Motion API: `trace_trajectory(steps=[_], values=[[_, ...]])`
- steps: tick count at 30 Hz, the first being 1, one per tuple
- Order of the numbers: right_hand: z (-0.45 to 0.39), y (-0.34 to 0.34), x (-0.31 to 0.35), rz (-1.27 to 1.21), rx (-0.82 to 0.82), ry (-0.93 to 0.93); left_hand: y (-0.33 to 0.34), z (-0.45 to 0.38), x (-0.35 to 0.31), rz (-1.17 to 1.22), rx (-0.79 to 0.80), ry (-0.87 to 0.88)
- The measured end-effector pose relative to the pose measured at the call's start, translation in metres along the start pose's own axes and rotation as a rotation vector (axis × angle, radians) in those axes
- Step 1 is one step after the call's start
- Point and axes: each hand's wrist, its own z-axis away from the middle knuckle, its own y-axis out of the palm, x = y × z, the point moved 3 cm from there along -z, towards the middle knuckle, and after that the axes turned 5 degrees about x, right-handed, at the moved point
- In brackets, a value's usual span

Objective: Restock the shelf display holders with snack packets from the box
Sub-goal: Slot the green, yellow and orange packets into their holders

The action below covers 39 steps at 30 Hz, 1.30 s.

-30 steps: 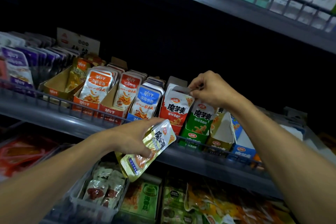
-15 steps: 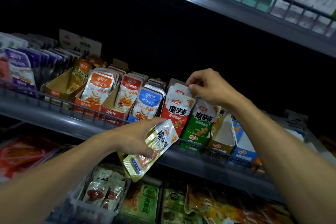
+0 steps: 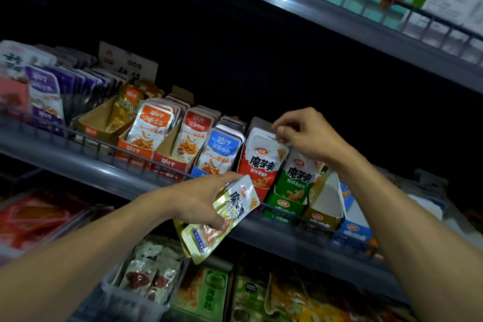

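Head view:
- The right hand [image 3: 311, 136] pinched the top edge of the red-and-white packets [image 3: 262, 159] standing in their red display holder [image 3: 257, 191].
- The left hand [image 3: 201, 201], below and to the left of it, gripped a small stack of gold packets [image 3: 222, 219], fingers curled round them.
- Right of the right hand's wrist stood a gold-based holder [image 3: 325, 202], its contents unclear.
- Left of the right hand, a blue holder's packets [image 3: 218, 150] stood upright.
- Under the left hand, a clear bin [image 3: 125, 295] held pale packets.
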Motion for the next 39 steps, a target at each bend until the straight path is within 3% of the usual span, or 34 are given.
trace_trajectory(steps=[7,15,21,27,33,36,39], values=[[0.005,0.009,-0.002,0.060,0.021,0.022,0.002,0.005,-0.001,0.070,0.008,0.013],[0.063,0.015,0.007,-0.056,-0.218,0.003,0.014,0.029,-0.015,0.276,0.026,0.060],[0.137,0.065,-0.002,-0.298,0.107,0.135,0.048,0.032,-0.040,0.350,0.153,0.158],[0.190,0.097,-0.034,-0.570,0.108,0.245,0.114,0.028,-0.027,0.421,0.108,0.076],[0.246,0.172,-0.069,-0.782,0.140,0.325,0.200,0.030,0.013,0.397,0.048,-0.017],[0.272,0.210,-0.083,-0.778,0.225,0.336,0.249,0.036,0.033,0.362,0.048,-0.048],[0.303,0.248,-0.109,-0.746,0.244,0.377,0.302,0.039,0.058,0.373,-0.052,-0.113]])
